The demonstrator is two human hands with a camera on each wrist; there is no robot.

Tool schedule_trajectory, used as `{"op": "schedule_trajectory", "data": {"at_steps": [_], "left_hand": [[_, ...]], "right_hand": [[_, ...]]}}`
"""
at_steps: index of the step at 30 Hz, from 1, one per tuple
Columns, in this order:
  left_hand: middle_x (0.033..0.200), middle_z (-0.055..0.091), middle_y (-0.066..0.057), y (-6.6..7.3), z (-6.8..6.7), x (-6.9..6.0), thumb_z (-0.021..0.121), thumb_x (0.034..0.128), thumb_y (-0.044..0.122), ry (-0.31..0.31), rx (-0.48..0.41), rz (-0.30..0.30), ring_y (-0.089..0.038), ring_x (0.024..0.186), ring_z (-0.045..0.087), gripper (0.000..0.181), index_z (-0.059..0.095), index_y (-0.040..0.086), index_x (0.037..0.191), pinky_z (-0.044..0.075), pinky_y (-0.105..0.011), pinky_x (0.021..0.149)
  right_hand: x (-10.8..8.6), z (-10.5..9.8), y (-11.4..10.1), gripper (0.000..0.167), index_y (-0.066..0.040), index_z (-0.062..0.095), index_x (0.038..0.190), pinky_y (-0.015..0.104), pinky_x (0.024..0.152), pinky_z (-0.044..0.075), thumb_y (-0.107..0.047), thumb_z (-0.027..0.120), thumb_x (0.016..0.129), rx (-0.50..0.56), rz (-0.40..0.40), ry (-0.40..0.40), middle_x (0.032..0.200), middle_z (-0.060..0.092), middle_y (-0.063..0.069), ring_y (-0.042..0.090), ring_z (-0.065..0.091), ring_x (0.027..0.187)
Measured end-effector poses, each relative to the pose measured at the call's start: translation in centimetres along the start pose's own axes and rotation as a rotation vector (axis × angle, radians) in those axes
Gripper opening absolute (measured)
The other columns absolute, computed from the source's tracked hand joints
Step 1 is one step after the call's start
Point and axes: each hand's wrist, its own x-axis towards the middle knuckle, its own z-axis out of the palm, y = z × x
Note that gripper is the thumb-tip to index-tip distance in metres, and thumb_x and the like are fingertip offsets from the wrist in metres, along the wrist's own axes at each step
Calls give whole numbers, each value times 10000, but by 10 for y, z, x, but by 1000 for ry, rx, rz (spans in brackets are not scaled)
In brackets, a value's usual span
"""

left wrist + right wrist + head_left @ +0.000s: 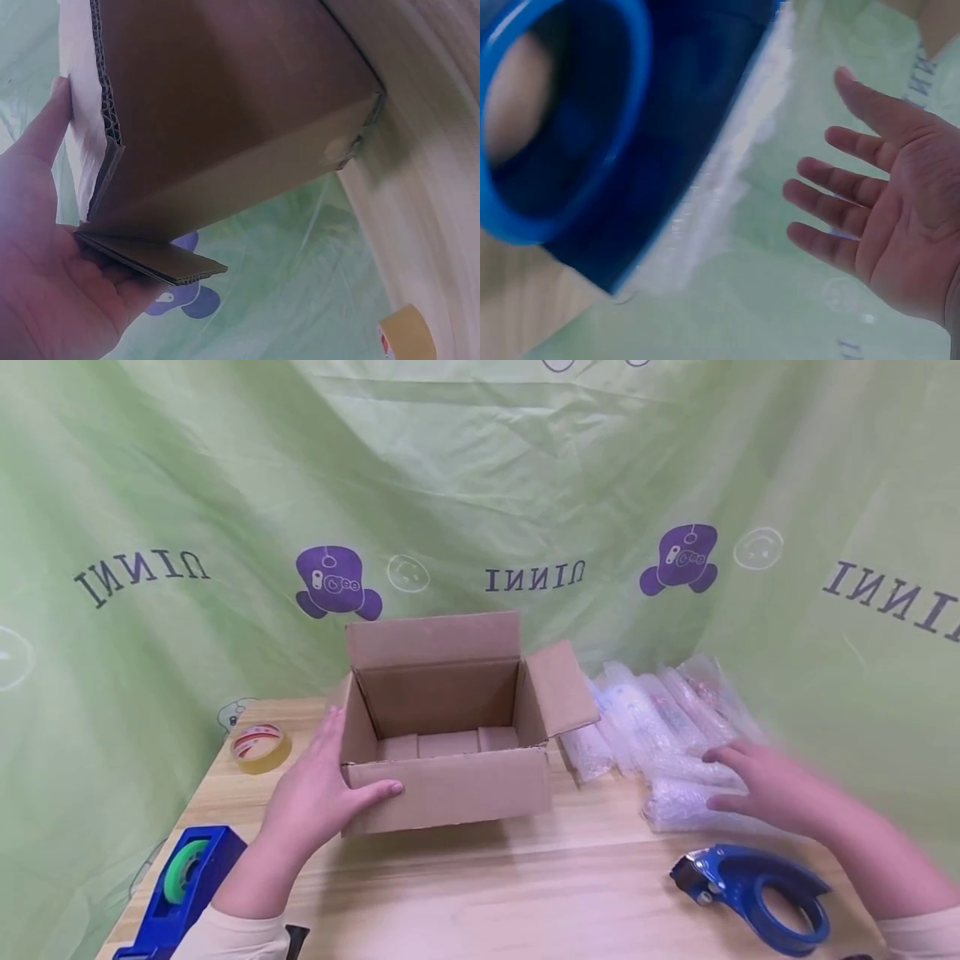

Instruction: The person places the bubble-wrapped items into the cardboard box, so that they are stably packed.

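An open cardboard box [450, 789] is at the middle of the table, its flaps spread and only bare cardboard visible inside. My left hand [311, 793] grips its left front corner, the thumb on the front flap and the fingers along the left side. In the left wrist view that hand [67, 277] holds the box's flap edges. Over on the right, my right hand [780, 789] hovers above several bubble-wrapped packages [637, 718], fingers spread and nothing in them. The right wrist view shows this palm [907, 217] bare; contact with the wrap is not evident.
A blue handheld tape dispenser [738, 881] lies in front of the right hand. A roll of clear yellowish tape [272, 757] sits left of the box. Near the left front edge stands a blue desktop tape dispenser [161, 914]. Behind the table hangs a green curtain [465, 485].
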Motion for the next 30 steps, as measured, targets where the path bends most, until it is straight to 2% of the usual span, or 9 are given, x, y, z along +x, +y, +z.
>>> {"op": "schedule_trajectory", "data": {"at_steps": [3, 7, 13, 16, 22, 26, 30], "left_hand": [[1645, 80, -149, 0, 3, 0, 633, 648, 849, 0, -17, -6, -444, 1440, 274, 1351, 56, 64, 1583, 377, -637, 1046], [1645, 74, -146, 0, 4, -1, 638, 651, 844, 11, -18, -7, -442, 1442, 271, 1349, 52, 65, 1583, 359, -634, 1063], [1636, 116, -183, -1, 3, -1, 625, 652, 851, 31, -10, 8, -434, 1449, 265, 1346, 77, 43, 1578, 344, -621, 1084], [1631, 132, -195, -1, 3, -1, 622, 650, 853, 32, -13, 7, -440, 1441, 276, 1346, 82, 42, 1578, 354, -622, 1076], [1635, 122, -183, 0, 5, -1, 616, 647, 861, 24, -7, -4, -440, 1438, 283, 1349, 74, 52, 1580, 369, -624, 1063], [1639, 110, -171, -1, 5, 0, 625, 651, 853, 23, -9, -12, -447, 1428, 297, 1345, 59, 67, 1583, 384, -630, 1044], [1639, 107, -172, -2, 5, 1, 633, 657, 844, 25, -6, -10, -446, 1431, 291, 1342, 52, 65, 1583, 382, -632, 1044]], "right_hand": [[-2, 14, 11, 499, -49, 662, 1121, 528, 826, 536, -349, 826, 757, 6, -7, -47, 1095, 665, 114, 323, 640, 961], [-3, 28, 22, 489, -46, 671, 1093, 526, 791, 543, -322, 831, 723, 15, 7, -98, 1060, 675, 133, 323, 651, 914], [0, 44, 31, 577, 11, 655, 1098, 539, 801, 538, -255, 864, 631, -22, -22, -102, 1005, 668, 170, 365, 645, 896], [2, 47, 33, 567, 23, 663, 1067, 508, 775, 548, -237, 869, 607, -43, -38, -114, 949, 673, 132, 316, 641, 836], [0, 46, 37, 474, -27, 671, 995, 360, 669, 527, -262, 853, 625, -8, 10, -176, 859, 611, 13, 142, 557, 745], [-3, 46, 38, 366, -122, 600, 894, 299, 629, 485, -250, 842, 650, 35, 6, -166, 791, 544, -71, 59, 492, 701], [-6, 44, 39, 362, -181, 501, 834, 263, 583, 435, -223, 830, 690, 66, 0, -165, 710, 449, -103, 13, 409, 642]]}}
